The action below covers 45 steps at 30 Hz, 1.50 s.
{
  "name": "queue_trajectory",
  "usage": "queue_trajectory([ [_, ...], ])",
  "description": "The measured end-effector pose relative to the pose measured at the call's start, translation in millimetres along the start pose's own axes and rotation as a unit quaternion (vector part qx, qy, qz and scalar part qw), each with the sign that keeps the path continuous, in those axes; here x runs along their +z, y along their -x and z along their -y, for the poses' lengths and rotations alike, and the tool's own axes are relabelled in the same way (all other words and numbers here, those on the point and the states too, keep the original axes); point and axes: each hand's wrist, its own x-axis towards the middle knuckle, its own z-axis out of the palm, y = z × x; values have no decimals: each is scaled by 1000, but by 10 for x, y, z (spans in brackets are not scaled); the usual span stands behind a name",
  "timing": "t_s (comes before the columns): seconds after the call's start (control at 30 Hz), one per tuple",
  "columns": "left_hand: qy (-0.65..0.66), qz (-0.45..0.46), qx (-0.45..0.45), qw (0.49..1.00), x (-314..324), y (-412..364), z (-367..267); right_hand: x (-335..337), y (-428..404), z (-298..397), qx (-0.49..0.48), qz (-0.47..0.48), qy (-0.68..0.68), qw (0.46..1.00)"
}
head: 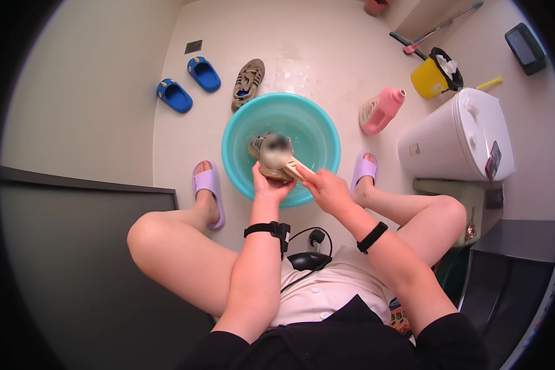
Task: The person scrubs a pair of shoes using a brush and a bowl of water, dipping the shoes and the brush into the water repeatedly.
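Observation:
A turquoise plastic basin (230, 173) with water in it stands on the floor between my feet. Over the basin, my left hand (274, 187) grips a beige shoe (269, 172) from beneath, near its end. My right hand (326, 187) holds a pale scrubbing brush (300, 167) by its handle, with the brush's head against the shoe. The bristles are hidden, and part of the shoe is blurred. Beyond the basin's rim, a second shoe (249, 81), beige with dark stripes, lies on the floor.
Blue clogs (178, 98) lie at the upper left. To the right stand a pink detergent bottle (381, 111), a yellow bin (425, 79) and a large white lidded bin (437, 138) with a phone (493, 162) on top. A squeegee (409, 45) rests farther back. Water spots the floor.

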Motion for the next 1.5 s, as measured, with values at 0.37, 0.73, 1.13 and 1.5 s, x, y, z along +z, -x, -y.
queue_trajectory([
  [0.37,-19,35,26,999,-261,-256,98,300,-484,464,22,72,39,996],
  [0.73,-130,-69,-22,989,-401,-325,-55,12,138,171,66,127,28,989],
  [1.13,-413,-51,-21,909,-322,100,-307,-127,46,-18,135,87,-87,983],
  [1.5,-716,-116,162,669,-150,232,-533,321,-66,-156,129,111,-194,966],
])
